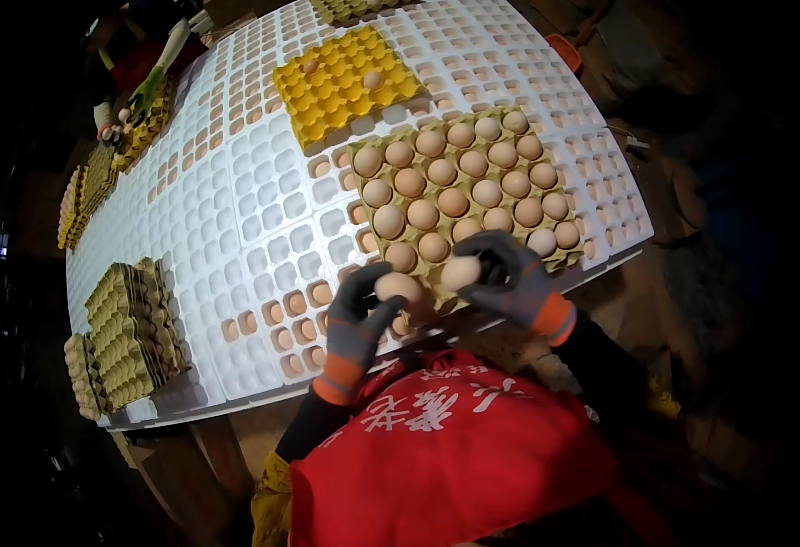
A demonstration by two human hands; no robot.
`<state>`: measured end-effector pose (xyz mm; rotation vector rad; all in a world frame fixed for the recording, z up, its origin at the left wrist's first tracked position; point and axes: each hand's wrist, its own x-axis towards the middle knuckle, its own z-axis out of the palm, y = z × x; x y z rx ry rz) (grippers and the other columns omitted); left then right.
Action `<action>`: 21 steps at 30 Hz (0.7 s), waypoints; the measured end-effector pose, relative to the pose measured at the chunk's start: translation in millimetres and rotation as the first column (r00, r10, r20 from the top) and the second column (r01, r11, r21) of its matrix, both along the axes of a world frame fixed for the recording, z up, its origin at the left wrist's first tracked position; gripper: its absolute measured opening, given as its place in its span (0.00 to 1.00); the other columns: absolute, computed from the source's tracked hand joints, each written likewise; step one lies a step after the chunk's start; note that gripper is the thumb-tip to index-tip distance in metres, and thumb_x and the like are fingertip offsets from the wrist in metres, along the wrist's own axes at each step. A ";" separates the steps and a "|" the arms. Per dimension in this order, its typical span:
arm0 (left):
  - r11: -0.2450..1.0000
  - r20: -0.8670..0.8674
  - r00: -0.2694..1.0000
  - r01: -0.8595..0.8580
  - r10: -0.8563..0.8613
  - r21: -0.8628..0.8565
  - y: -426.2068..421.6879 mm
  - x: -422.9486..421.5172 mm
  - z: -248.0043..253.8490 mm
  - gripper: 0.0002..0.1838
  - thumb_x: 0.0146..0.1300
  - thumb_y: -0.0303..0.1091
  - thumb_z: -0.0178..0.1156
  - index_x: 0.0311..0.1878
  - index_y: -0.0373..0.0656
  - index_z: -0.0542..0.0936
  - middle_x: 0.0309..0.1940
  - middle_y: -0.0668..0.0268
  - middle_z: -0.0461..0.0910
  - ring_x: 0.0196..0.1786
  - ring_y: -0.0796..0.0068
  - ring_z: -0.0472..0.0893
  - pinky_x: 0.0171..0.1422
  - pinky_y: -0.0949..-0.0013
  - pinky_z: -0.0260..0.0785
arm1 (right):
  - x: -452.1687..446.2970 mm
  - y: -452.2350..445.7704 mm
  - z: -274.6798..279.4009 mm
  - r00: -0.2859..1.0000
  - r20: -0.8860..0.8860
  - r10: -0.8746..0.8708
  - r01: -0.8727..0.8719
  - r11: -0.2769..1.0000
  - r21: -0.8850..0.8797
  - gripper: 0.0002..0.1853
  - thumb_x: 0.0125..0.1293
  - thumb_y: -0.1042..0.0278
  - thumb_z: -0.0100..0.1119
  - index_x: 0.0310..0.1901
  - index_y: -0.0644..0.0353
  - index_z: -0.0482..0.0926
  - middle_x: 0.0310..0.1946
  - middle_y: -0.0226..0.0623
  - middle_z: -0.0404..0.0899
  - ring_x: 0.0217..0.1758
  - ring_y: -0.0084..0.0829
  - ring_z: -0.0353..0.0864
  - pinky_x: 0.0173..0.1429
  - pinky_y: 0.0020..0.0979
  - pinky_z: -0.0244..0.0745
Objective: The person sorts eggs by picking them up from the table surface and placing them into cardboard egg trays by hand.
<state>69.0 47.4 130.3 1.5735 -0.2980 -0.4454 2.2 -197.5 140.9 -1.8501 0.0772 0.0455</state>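
My left hand (361, 314), in a grey glove with an orange cuff, is closed around a pale brown egg (397, 289). My right hand (507, 278), gloved the same way, grips a second egg (460, 273) close beside it. Both eggs are over the near edge of an olive-green egg tray (398, 180). Rows of brown eggs fill most of that tray, and my hands partly hide its near rows. Under the tray lie white foam trays (277, 205) with square pockets, some of them holding eggs.
A yellow egg tray (341, 82) with two eggs lies beyond. Stacked olive trays (131, 333) stand at the left edge. At the far left, a co-worker's green-gloved hand (148, 94) is over another tray. A red apron (455, 447) covers my front.
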 end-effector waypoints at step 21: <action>0.992 -0.158 0.986 -0.029 0.048 0.119 10.9 118.5 19.5 0.28 0.65 0.36 0.65 0.68 0.44 0.76 0.64 0.57 0.75 0.48 0.69 0.84 0.42 0.70 0.78 | 79.7 -32.1 30.3 0.980 0.122 0.158 -0.147 0.985 -0.091 0.21 0.60 0.71 0.66 0.56 0.56 0.79 0.61 0.38 0.73 0.45 0.27 0.82 0.47 0.32 0.80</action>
